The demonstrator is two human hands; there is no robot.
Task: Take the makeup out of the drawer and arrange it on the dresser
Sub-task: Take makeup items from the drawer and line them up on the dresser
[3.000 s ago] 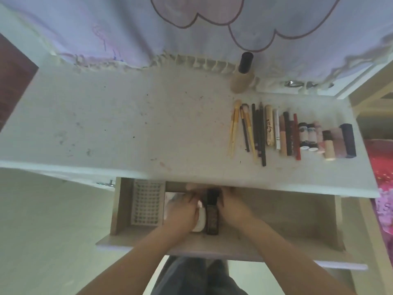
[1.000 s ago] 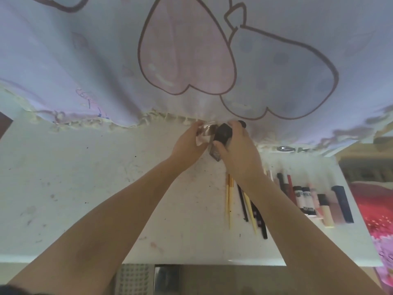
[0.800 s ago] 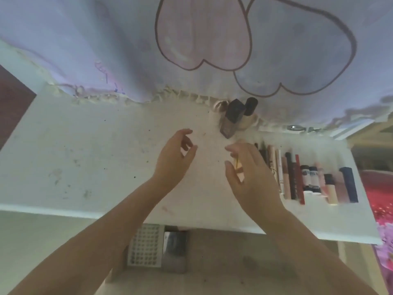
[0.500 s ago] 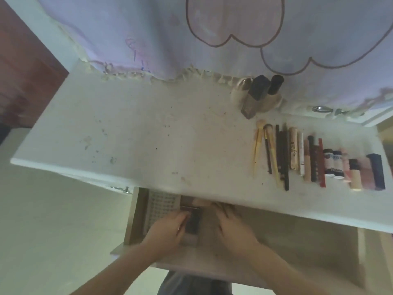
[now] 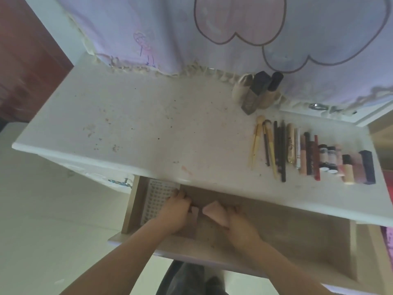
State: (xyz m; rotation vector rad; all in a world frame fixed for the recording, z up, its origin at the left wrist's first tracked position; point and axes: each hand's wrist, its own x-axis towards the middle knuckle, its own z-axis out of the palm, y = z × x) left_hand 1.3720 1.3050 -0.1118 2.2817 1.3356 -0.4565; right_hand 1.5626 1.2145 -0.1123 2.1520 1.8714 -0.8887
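Brown door panel (image 5: pixel 25 60) is filling the far left edge, beside the white dresser (image 5: pixel 148 124) whose top is speckled with dark marks. Below its front lip, the drawer (image 5: pixel 276 231) is standing pulled open. At the drawer's left end a white perforated tray (image 5: pixel 156 199) is lying flat. The left hand (image 5: pixel 175 213) is reaching in just right of that tray, fingers curled down over a flat mauve item (image 5: pixel 192 220); whether it is actually gripping it cannot be told through the blur. Just beside it, the right hand (image 5: pixel 240 224) is curling its fingers round a pale pink wedge-shaped piece (image 5: pixel 214 210), lifting its pointed end toward the left hand.

Further right, on the dresser top, three bottles (image 5: pixel 258 90) are standing clustered at the back against the frilled edge of a lilac cloth (image 5: pixel 191 35) printed with heart outlines: a pale round one, a tall square dark-capped one, and a beige one with a black cap. In front of them a neat row of makeup (image 5: pixel 308 150) is lying side by side, running from tan-handled brushes through dark pencils and slim tubes to short pink and navy sticks at the right end. A metal ring (image 5: pixel 316 106) is sitting behind that row near the cloth.
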